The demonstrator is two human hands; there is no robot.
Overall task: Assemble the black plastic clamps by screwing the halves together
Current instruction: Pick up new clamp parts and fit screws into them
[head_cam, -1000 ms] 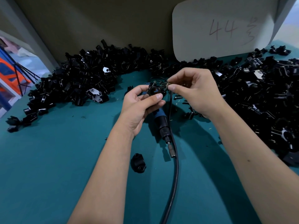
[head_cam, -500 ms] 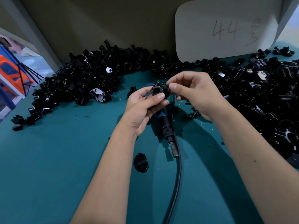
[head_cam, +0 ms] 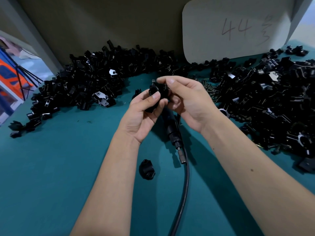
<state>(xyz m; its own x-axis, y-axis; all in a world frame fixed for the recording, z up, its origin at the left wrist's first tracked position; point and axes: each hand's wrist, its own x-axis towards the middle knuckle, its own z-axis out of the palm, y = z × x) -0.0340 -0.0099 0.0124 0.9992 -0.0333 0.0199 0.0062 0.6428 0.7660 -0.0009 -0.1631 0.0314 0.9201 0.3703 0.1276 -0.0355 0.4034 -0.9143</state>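
Note:
A black plastic clamp is held above the teal table between both hands. My left hand grips it from below, thumb pressed on its front. My right hand comes in from the right, with thumb and forefinger pinching at the clamp's top, where a small screw sticks out. An assembled-looking black clamp piece lies alone on the table near my left forearm. A powered screwdriver with a black hose lies on the table under my hands.
A large heap of black clamp halves covers the back left of the table, another heap the right side. Loose screws lie near the right heap. A white card marked "44" leans on the back wall.
My right hand has shifted left over the clamp's top, its fingers now pinching at the screw. The left hand has turned the clamp slightly and holds it a little higher.

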